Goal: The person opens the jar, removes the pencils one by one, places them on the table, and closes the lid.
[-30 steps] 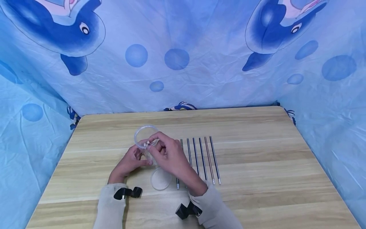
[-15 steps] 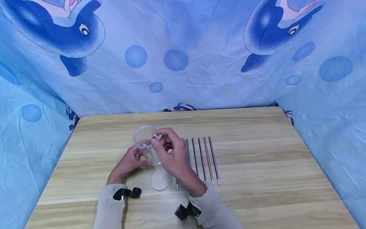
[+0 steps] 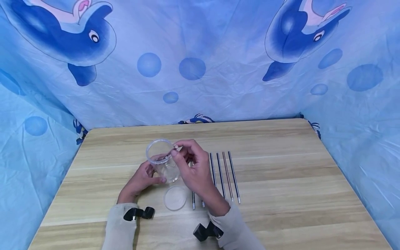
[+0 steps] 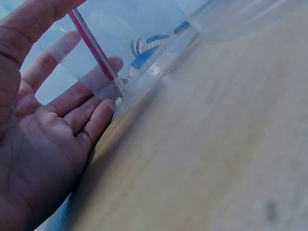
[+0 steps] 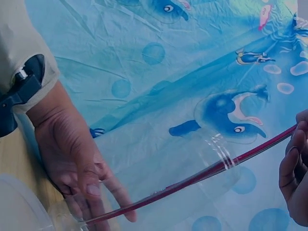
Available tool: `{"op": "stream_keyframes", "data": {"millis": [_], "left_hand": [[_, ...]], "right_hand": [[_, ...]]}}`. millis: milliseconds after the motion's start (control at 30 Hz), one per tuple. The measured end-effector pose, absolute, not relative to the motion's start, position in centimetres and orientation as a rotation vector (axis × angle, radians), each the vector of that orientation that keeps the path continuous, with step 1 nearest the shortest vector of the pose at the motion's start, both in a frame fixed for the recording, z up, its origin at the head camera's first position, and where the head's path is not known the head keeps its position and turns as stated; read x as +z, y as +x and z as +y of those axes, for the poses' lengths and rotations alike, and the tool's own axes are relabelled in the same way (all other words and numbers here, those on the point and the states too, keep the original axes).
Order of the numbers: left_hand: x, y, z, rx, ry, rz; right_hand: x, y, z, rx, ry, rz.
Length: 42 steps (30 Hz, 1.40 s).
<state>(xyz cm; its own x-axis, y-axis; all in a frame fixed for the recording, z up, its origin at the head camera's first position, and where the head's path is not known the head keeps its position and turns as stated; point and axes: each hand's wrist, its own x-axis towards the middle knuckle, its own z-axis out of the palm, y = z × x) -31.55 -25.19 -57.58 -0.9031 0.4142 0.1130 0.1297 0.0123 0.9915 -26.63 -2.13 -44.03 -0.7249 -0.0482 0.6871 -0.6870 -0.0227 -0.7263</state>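
A clear plastic jar point(image 3: 171, 172) stands tilted on the table, its mouth toward the back. My left hand point(image 3: 143, 178) holds it from the left, thumb in front and fingers behind. At the rim, my right hand point(image 3: 195, 166) pinches the upper end of a red pencil between thumb and index finger. Through the jar wall, the right wrist view shows that red pencil point(image 5: 192, 179) slanting out to my right fingers. The left wrist view shows a red-and-silver pencil point(image 4: 94, 48) with its end near the jar bottom. How many pencils are inside is hard to tell.
A round clear lid point(image 3: 175, 198) lies on the wooden table point(image 3: 297, 180) in front of the jar. Several dark pencils and a reddish pencil point(image 3: 227, 176) lie side by side to the right, partly behind my right forearm. A blue dolphin curtain point(image 3: 218, 93) encloses the back and sides.
My right hand has moved a little to the right along the jar rim, tipping the pencil end with it. The left hand and jar have stayed nearly in place.
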Motion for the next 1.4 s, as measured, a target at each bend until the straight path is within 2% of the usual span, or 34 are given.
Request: {"op": "stream_keyframes", "data": {"millis": [233, 633, 1400], "left_hand": [[-57.6, -31.5, -25.2, 1.972, 0.542, 2.086], [-57.5, -31.5, -25.2, 1.978, 0.565, 2.059], [-57.5, -31.4, -25.1, 1.998, 0.59, 2.048]], "right_hand": [[-43.5, -26.9, -1.3, 1.822, 0.744, -1.737], [-42.9, -27.4, -0.1, 1.998, 0.983, -1.499], [-42.1, -27.5, 2.0, 1.895, 0.89, -1.278]]}}
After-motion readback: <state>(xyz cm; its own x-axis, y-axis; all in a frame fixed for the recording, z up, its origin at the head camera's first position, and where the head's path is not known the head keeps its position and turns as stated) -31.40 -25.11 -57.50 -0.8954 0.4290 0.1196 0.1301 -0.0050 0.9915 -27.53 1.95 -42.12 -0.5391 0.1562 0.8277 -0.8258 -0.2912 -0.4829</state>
